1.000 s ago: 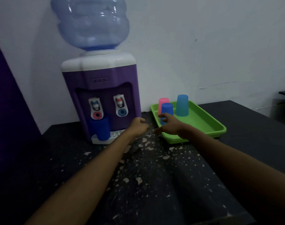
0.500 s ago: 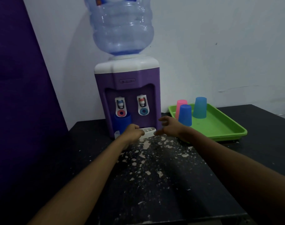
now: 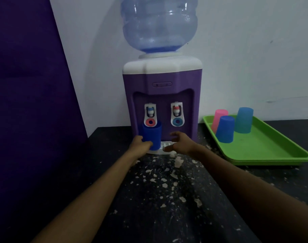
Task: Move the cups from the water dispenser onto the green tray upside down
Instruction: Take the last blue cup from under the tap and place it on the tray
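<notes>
bottle (image 3: 159,25) top cropped; pink cup (image 3: 220,115) half hidden behind blue cup (image 3: 225,129)

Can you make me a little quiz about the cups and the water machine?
1. True or false: the left hand is wrapped around the dark blue cup on the water dispenser.
2. How many cups stand upside down on the green tray?
A. one
B. three
C. five
3. Fill in: the right hand is open and holds ____.

Key
1. True. The cup stands upright under the left tap.
2. B. They are the pink cup, the blue cup and the light blue cup.
3. Nothing. It is in front of the drip tray, under the right tap.
</notes>
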